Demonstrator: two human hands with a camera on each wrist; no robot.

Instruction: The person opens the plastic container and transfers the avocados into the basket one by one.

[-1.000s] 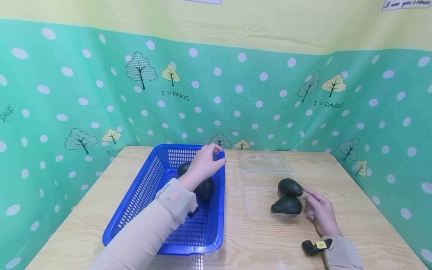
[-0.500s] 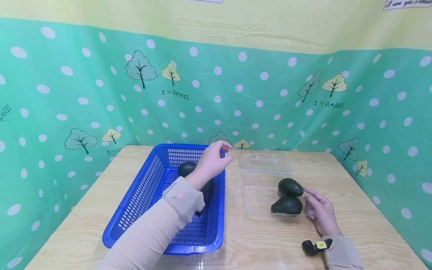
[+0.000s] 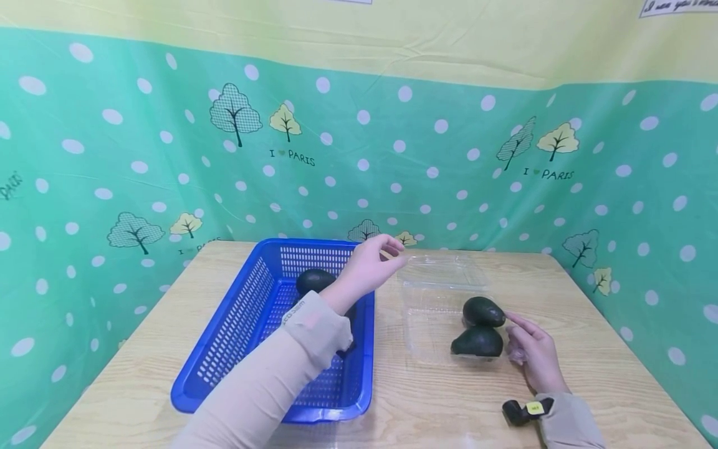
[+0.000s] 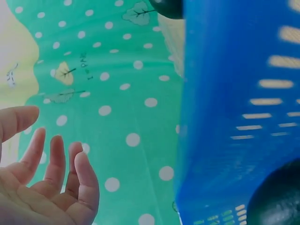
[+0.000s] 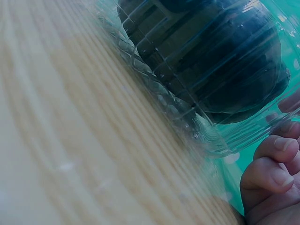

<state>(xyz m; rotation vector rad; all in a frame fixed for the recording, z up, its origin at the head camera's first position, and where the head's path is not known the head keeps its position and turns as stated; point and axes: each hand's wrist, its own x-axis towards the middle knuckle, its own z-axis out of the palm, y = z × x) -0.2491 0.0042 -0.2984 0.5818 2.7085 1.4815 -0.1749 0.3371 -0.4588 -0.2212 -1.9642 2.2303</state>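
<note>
Nearest, at the bottom right of the head view, the right hand (image 3: 533,352) rests on the desk (image 3: 437,399) against the right side of a clear plastic box (image 3: 432,312). Its forefinger lies straight, the tip touching the farther of two dark avocados (image 3: 482,311) in the box; the nearer avocado (image 3: 477,342) lies just beside the palm. In the right wrist view the other fingers (image 5: 267,173) curl against the box wall, with the dark fruit showing through the plastic; they grip nothing that can be made out. A small black clip with a yellow label (image 3: 521,411) sits at that wrist.

To the left stands a blue basket (image 3: 235,324) on the desk, the left sleeve (image 3: 269,386) stretched across it. A further avocado (image 3: 314,280) lies in the basket beside the forearm, and another dark one is mostly hidden under the arm.

Farther back, the left hand (image 3: 373,265) hangs above the basket's far right corner, reaching toward the box's open lid (image 3: 443,268). Its fingers (image 4: 56,159) are loose and spread, holding nothing. Behind the desk hangs a green cloth (image 3: 168,156) with white dots and trees.
</note>
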